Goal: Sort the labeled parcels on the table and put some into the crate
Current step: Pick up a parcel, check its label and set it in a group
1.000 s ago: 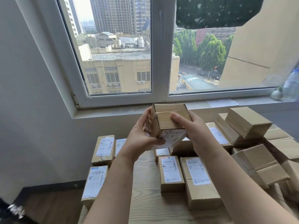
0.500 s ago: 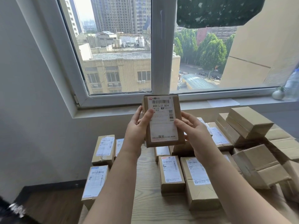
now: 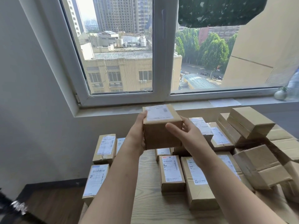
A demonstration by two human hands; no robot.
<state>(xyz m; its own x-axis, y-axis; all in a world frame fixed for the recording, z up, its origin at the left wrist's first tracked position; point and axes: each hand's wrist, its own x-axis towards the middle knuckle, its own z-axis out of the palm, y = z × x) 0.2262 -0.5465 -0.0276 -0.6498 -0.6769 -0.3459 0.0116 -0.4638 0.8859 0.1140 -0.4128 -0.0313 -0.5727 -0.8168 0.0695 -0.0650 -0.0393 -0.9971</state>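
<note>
Matt brown cardboard parcel [image 3: 162, 126] with a white paper label [image 3: 157, 112]; pale, grained wooden table [image 3: 148, 191].

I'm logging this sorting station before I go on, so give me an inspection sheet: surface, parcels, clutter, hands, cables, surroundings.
Surface: wooden table, pale grain, bare strip down the middle.
Job's things: held parcel raised over the table, label on top; labelled parcels lying flat; plain boxes piled at right; no crate in view.
Clutter: paper slip and small round vase on the sill.
Hands: left hand grips the parcel's left side; right hand grips its right side.
Cables: nothing seen.
Surroundings: window, grey wall, dark floor.
</note>
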